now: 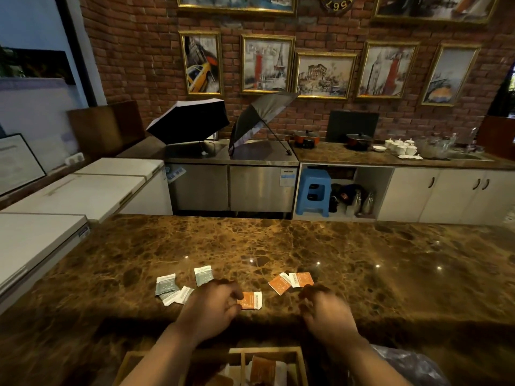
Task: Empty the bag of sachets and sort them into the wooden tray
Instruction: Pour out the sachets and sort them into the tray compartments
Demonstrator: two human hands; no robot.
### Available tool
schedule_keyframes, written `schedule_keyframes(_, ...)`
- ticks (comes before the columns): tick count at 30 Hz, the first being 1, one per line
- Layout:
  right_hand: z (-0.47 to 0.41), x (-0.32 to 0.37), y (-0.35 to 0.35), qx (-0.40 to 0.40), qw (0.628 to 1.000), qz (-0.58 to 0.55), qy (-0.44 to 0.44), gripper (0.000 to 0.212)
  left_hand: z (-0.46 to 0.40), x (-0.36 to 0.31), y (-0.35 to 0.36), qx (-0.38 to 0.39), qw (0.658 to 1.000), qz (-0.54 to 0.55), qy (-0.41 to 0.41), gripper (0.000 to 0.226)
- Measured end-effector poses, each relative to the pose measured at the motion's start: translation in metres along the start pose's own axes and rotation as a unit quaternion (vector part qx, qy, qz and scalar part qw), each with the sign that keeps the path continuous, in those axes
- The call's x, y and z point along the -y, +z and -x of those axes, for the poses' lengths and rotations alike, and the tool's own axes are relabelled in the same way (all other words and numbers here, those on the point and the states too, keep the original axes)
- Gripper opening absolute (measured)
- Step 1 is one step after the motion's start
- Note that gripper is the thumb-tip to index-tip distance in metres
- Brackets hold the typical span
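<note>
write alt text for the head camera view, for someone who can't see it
Two bare hands rest on a brown marble counter; the left hand pinches an orange sachet, the right hand is curled and empty. Grey-green sachets lie left, two orange sachets right, and a wooden tray sits at the near edge.

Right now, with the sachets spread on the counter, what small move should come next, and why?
Probably lift the orange sachet that the left hand is pinching at its edge and carry it back to the wooden tray, into the compartment where an orange packet already seems to lie. The right hand is curled and looks empty, and two more orange sachets lie just beyond it.
</note>
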State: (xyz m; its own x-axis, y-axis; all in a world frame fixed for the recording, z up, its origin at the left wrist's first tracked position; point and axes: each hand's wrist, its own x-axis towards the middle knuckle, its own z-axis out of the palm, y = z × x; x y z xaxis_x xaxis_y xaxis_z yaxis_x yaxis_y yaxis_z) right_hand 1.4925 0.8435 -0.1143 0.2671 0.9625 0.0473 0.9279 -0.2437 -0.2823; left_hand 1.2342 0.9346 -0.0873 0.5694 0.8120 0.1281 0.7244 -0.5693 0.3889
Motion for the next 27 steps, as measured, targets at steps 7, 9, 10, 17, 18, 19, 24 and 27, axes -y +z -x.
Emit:
schedule_keyframes(7, -0.061, -0.029, 0.021, 0.050, 0.998, 0.007, -0.024, 0.040, -0.046, -0.008, 0.048, 0.110, 0.992, -0.047, -0.032, 0.038)
schedule_keyframes(9, -0.070, -0.034, 0.027, 0.066, 0.997, -0.004, -0.050, 0.054, -0.049, -0.006, 0.055, 0.123, 0.989, -0.072, -0.026, 0.040)
schedule_keyframes(10, -0.075, -0.037, 0.031, 0.085, 0.994, -0.008, -0.065, 0.058, -0.050, -0.004, 0.060, 0.127, 0.988, -0.086, -0.024, 0.039)
schedule_keyframes(17, -0.077, -0.032, 0.045, 0.030, 0.991, 0.067, -0.109, 0.035, -0.051, 0.000, 0.063, 0.120, 0.977, -0.177, -0.022, 0.024)
schedule_keyframes(18, -0.075, -0.029, 0.045, 0.020, 0.990, 0.082, -0.111, 0.031, -0.050, 0.000, 0.062, 0.118, 0.976, -0.181, -0.024, 0.022)
schedule_keyframes(19, -0.072, -0.027, 0.045, 0.015, 0.990, 0.089, -0.113, 0.028, -0.048, 0.000, 0.062, 0.112, 0.977, -0.179, -0.026, 0.020)
schedule_keyframes(24, -0.054, -0.021, 0.043, 0.029, 0.990, 0.100, -0.099, 0.022, -0.023, 0.005, 0.055, 0.018, 0.994, -0.102, -0.042, 0.013)
schedule_keyframes(27, -0.042, -0.017, 0.034, 0.044, 0.996, 0.046, -0.056, 0.021, -0.005, 0.011, 0.043, -0.033, 0.995, -0.088, -0.031, 0.016)
